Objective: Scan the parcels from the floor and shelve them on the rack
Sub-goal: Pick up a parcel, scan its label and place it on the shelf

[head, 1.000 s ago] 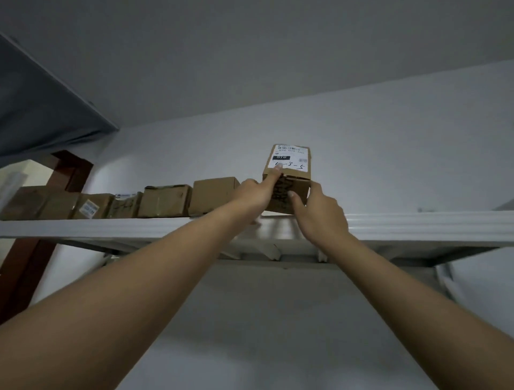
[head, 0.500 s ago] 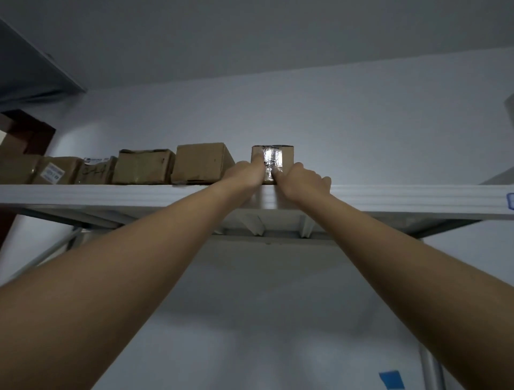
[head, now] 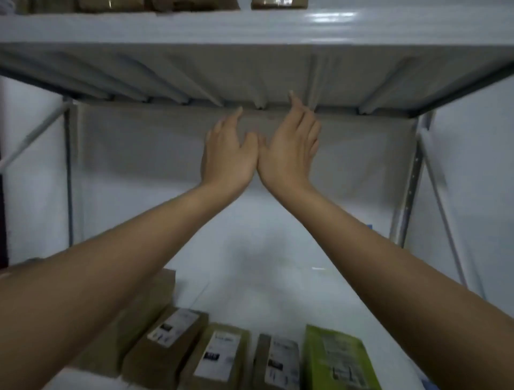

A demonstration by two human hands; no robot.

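My left hand [head: 228, 151] and my right hand [head: 290, 144] hang in the air side by side under the white top shelf [head: 250, 26], fingers relaxed and holding nothing; their thumb sides nearly touch. The brown parcel [head: 279, 3] just set on the top shelf shows only as a sliver at the upper edge, beside other brown boxes [head: 155, 4]. On the lower shelf [head: 250, 264] lie several labelled brown parcels [head: 169, 345] and a green parcel [head: 336, 359].
White rack uprights stand at the left [head: 68, 172] and right [head: 411, 178], with a diagonal brace on each side. A larger brown box [head: 150, 295] sits at the lower left. The white wall lies behind the rack.
Both hands have let go of the parcel on the top shelf and dropped below it. My view has tilted down, bringing the lower shelf and its parcels into sight.
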